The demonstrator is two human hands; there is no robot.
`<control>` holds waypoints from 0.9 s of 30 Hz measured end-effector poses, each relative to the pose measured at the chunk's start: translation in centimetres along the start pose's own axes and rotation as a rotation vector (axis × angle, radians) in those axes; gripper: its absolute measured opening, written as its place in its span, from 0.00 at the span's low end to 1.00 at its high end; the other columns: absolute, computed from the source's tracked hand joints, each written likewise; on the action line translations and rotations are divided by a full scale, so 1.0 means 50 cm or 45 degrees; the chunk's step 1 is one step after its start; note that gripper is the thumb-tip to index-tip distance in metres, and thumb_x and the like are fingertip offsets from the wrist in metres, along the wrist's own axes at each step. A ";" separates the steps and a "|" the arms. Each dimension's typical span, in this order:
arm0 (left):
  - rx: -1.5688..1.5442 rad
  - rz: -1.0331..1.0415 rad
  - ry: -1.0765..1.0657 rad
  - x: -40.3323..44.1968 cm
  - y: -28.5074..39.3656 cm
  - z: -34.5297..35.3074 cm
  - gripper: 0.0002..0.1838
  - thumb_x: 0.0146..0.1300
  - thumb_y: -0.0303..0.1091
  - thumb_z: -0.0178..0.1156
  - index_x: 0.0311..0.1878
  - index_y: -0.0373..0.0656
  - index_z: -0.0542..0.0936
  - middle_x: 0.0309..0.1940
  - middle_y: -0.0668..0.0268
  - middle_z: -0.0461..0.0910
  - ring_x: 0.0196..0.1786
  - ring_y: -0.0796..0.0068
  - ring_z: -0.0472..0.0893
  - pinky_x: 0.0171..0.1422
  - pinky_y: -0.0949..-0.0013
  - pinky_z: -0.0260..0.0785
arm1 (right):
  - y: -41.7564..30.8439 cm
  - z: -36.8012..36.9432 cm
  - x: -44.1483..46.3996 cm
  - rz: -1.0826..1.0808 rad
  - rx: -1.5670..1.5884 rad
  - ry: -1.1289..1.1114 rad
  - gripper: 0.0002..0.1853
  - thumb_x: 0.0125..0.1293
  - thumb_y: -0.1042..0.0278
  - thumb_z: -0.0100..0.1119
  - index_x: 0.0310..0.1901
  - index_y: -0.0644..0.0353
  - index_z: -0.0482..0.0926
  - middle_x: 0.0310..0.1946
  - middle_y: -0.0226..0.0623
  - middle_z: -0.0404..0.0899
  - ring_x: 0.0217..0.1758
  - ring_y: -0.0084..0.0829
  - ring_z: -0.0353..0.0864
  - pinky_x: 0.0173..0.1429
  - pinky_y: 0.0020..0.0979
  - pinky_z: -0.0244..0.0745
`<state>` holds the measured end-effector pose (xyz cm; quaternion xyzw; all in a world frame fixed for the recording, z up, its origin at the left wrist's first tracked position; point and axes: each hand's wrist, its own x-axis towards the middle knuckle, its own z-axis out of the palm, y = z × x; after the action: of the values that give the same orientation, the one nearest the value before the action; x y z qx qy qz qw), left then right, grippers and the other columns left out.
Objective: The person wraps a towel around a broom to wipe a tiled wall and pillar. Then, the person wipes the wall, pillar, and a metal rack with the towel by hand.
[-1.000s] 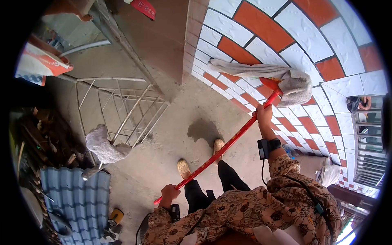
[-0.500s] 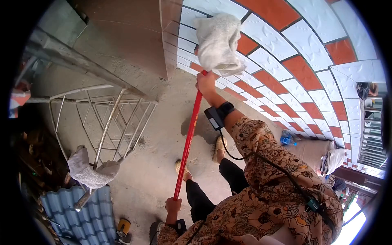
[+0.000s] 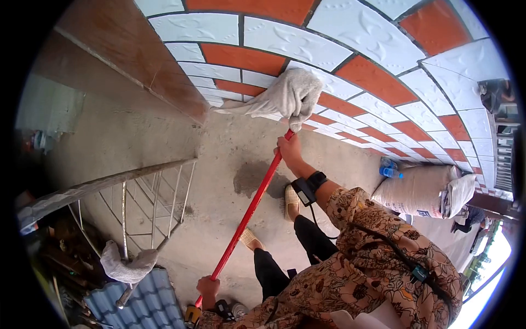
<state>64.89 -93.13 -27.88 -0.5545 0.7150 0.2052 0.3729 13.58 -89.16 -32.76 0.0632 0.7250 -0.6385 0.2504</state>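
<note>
A long red pole (image 3: 249, 211) slants across the view, with a pale grey cloth (image 3: 293, 96) bunched over its far end. The cloth lies against the white and orange tiled wall (image 3: 290, 41), and a loose tail of it trails to the left. My right hand (image 3: 290, 149) is wrapped round the pole just below the cloth. Close to the pole's lower end, my left hand (image 3: 208, 287) is also closed round it. What the cloth covers at the pole's tip is hidden.
A metal frame (image 3: 153, 203) stands at left with another grey cloth (image 3: 127, 263) over it, above blue corrugated roofing (image 3: 137, 301). Right of me are a stuffed sack (image 3: 413, 192) and a blue-capped bottle (image 3: 390, 172). A dark wet patch (image 3: 255, 178) marks the concrete floor.
The view has swung, so the wall fills more of the upper left. The cloth has shifted along the tiles and its tail now stretches left. Both hands still grip the pole, which slants more.
</note>
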 end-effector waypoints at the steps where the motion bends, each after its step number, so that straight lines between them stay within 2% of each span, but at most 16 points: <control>1: 0.026 0.076 0.018 0.003 0.007 -0.009 0.12 0.43 0.42 0.57 0.30 0.50 0.83 0.25 0.59 0.80 0.33 0.57 0.80 0.42 0.56 0.72 | -0.017 -0.051 -0.012 -0.025 0.066 0.053 0.07 0.52 0.77 0.47 0.32 0.64 0.61 0.17 0.35 0.66 0.12 0.30 0.69 0.14 0.29 0.66; 3: 0.162 0.230 0.061 0.028 0.044 -0.042 0.11 0.45 0.43 0.57 0.30 0.52 0.83 0.24 0.61 0.80 0.32 0.58 0.80 0.41 0.57 0.72 | -0.065 -0.143 -0.044 -0.097 0.189 0.204 0.06 0.52 0.78 0.46 0.30 0.63 0.60 0.17 0.34 0.65 0.10 0.28 0.66 0.15 0.28 0.65; 6: 0.156 0.506 0.086 0.063 0.126 -0.101 0.10 0.45 0.42 0.56 0.29 0.53 0.82 0.23 0.61 0.79 0.31 0.57 0.79 0.38 0.57 0.71 | -0.151 -0.259 -0.083 -0.269 0.288 0.511 0.05 0.52 0.79 0.45 0.28 0.62 0.60 0.16 0.33 0.63 0.10 0.26 0.61 0.14 0.27 0.63; 8: 0.129 0.623 0.110 0.063 0.151 -0.114 0.10 0.44 0.41 0.56 0.29 0.53 0.82 0.23 0.60 0.79 0.31 0.57 0.79 0.38 0.57 0.71 | -0.208 -0.320 -0.112 -0.393 0.175 0.568 0.05 0.53 0.80 0.44 0.28 0.62 0.60 0.16 0.33 0.63 0.10 0.25 0.62 0.14 0.25 0.62; 10: 0.078 0.705 0.104 0.055 0.153 -0.106 0.10 0.44 0.41 0.55 0.28 0.52 0.82 0.23 0.59 0.79 0.31 0.57 0.79 0.37 0.57 0.71 | -0.219 -0.320 -0.129 -0.432 0.138 0.626 0.05 0.53 0.79 0.44 0.27 0.62 0.59 0.15 0.33 0.63 0.10 0.24 0.62 0.13 0.24 0.62; 12: 0.038 0.588 0.071 0.024 0.083 -0.084 0.11 0.44 0.42 0.57 0.30 0.51 0.82 0.23 0.59 0.79 0.31 0.57 0.79 0.38 0.57 0.71 | -0.201 -0.259 -0.143 -0.340 0.144 0.552 0.06 0.54 0.77 0.45 0.31 0.64 0.58 0.16 0.34 0.64 0.09 0.25 0.64 0.11 0.27 0.62; 13: -0.009 0.505 0.076 0.012 0.034 -0.056 0.12 0.44 0.43 0.58 0.31 0.51 0.83 0.24 0.58 0.79 0.32 0.57 0.79 0.39 0.57 0.71 | -0.207 -0.183 -0.158 -0.287 0.037 0.521 0.07 0.55 0.76 0.45 0.33 0.65 0.58 0.15 0.35 0.65 0.09 0.26 0.67 0.12 0.29 0.62; 16: -0.218 0.228 0.113 -0.058 -0.004 -0.016 0.12 0.41 0.40 0.57 0.29 0.48 0.83 0.23 0.56 0.79 0.31 0.53 0.79 0.41 0.56 0.72 | -0.238 0.022 -0.105 -0.349 -0.247 0.277 0.09 0.55 0.74 0.47 0.33 0.67 0.58 0.16 0.40 0.69 0.11 0.30 0.70 0.14 0.32 0.64; 18: -0.196 0.146 0.186 -0.034 -0.034 -0.022 0.12 0.40 0.40 0.59 0.28 0.45 0.82 0.22 0.56 0.79 0.29 0.54 0.79 0.39 0.57 0.72 | -0.220 0.070 -0.093 -0.406 -0.313 0.297 0.10 0.55 0.73 0.48 0.33 0.69 0.59 0.16 0.44 0.71 0.12 0.33 0.73 0.16 0.34 0.67; 20: -0.296 0.066 0.125 -0.038 -0.035 -0.031 0.12 0.38 0.38 0.61 0.27 0.42 0.82 0.20 0.55 0.78 0.28 0.55 0.79 0.37 0.58 0.72 | -0.198 0.082 -0.078 -0.442 -0.383 0.297 0.12 0.55 0.73 0.47 0.37 0.70 0.59 0.17 0.46 0.71 0.13 0.35 0.74 0.18 0.36 0.69; 24: -0.414 0.034 0.147 -0.090 -0.051 0.078 0.12 0.34 0.36 0.64 0.21 0.38 0.79 0.16 0.55 0.77 0.25 0.55 0.79 0.35 0.57 0.71 | -0.226 0.033 -0.140 -0.205 -0.138 -0.113 0.14 0.57 0.73 0.46 0.41 0.68 0.57 0.17 0.42 0.70 0.15 0.32 0.75 0.17 0.33 0.68; 27: -0.179 0.065 0.233 -0.132 0.014 0.037 0.11 0.36 0.38 0.63 0.23 0.40 0.81 0.17 0.54 0.77 0.25 0.53 0.78 0.35 0.56 0.71 | -0.255 -0.120 -0.153 -0.139 0.082 -0.201 0.15 0.56 0.73 0.46 0.41 0.69 0.55 0.18 0.47 0.71 0.15 0.37 0.76 0.19 0.34 0.71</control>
<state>65.49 -87.40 -24.10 -0.5772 0.7439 0.2127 0.2610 13.26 -83.91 -17.61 -0.0192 0.6845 -0.6772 0.2694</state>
